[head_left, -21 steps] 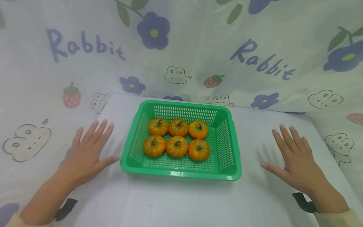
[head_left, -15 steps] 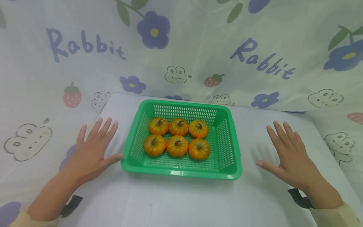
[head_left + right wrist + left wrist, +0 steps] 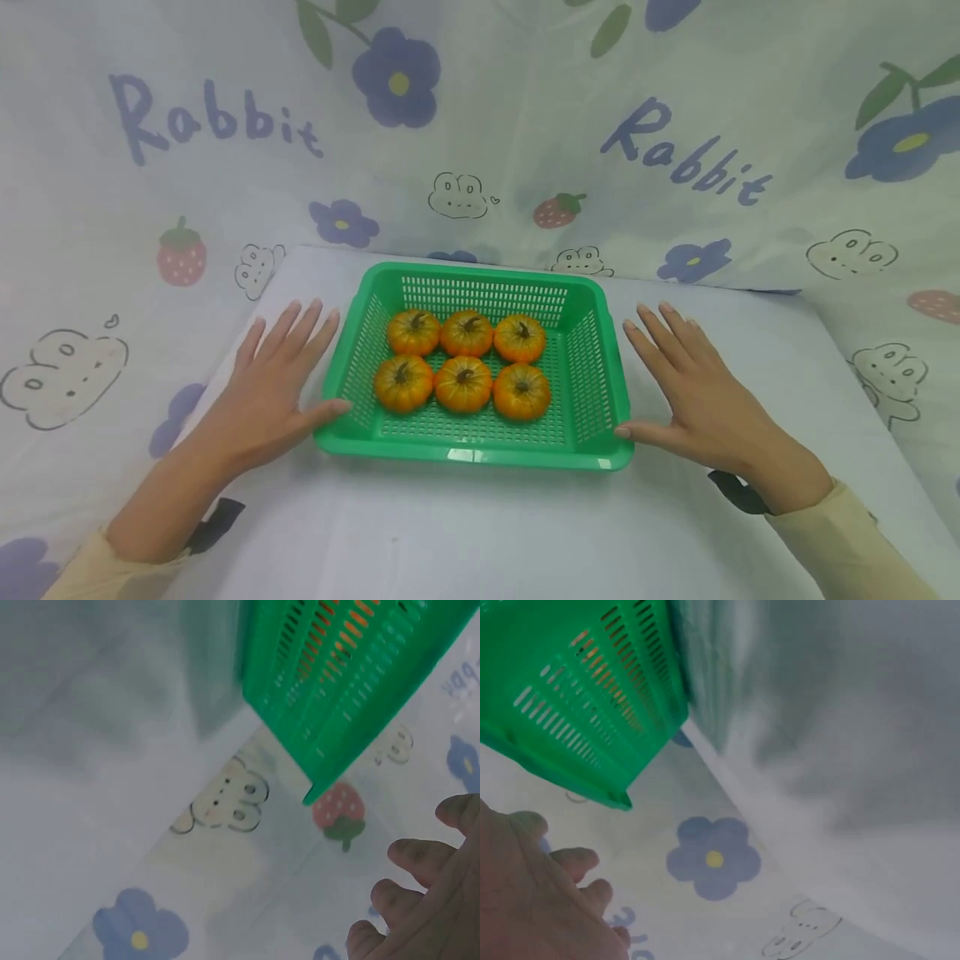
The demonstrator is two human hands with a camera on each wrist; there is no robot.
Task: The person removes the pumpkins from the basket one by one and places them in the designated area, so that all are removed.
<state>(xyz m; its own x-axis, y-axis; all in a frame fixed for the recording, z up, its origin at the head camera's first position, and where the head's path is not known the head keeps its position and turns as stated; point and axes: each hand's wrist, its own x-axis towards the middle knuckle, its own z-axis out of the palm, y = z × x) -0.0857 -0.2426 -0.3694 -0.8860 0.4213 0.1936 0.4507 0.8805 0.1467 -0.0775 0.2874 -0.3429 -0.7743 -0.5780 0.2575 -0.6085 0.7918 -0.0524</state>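
Note:
A green plastic basket [image 3: 472, 455] with slotted walls sits on the white table. Inside it, small orange pumpkins [image 3: 463, 384] with brown stems stand in two rows toward the left. My left hand [image 3: 273, 392] is at the basket's left side, fingers straight and spread, its thumb overlapping the front left corner in the head view. Across from it, my right hand [image 3: 697, 396] extends straight fingers beside the right wall, thumb tip at the rim. Both wrist views show the basket's slotted outer wall [image 3: 577, 690], with orange showing through. Neither hand grips anything.
White cloth [image 3: 480, 533] covers the table under and around the basket. Behind it hangs a pale curtain [image 3: 517, 100] printed with flowers, strawberries, rabbits and lettering. A dark strap [image 3: 738, 492] shows under the right wrist.
Both hands have moved inward to the basket's sides, the right one travelling farther to the left. Basket and pumpkins keep their places on the table; the head view has shifted slightly.

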